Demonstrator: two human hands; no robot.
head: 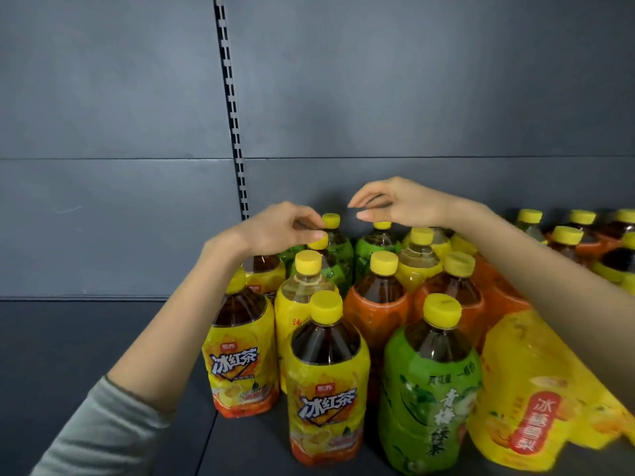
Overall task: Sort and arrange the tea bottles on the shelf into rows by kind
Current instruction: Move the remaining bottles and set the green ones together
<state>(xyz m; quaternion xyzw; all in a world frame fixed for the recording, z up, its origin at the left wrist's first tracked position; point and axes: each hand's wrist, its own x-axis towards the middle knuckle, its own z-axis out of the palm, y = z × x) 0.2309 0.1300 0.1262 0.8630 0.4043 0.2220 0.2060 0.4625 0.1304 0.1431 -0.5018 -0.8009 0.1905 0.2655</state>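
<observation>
Several large tea bottles with yellow caps stand bunched on the dark shelf (pixel 68 355). Yellow-label black tea bottles (pixel 326 389) are at the front left, and a green-label bottle (pixel 429 389) stands at the front middle. Orange-label bottles (pixel 378 314) fill the middle, and two green-label bottles (pixel 374 249) stand at the back. My left hand (pixel 281 228) is loosely curled, its fingertips touching the cap of a back green bottle (pixel 331 220). My right hand (pixel 395 204) hovers just above the other back green bottle's cap (pixel 382 225), fingers loosely curled, holding nothing.
A pale-liquid yellow-label bottle (pixel 302 304) stands behind the front ones. A big yellow-label bottle (pixel 536 389) sits under my right forearm. More bottles (pixel 567 235) stand at the far right. A grey back wall with a slotted upright (pixel 233 115) closes the shelf.
</observation>
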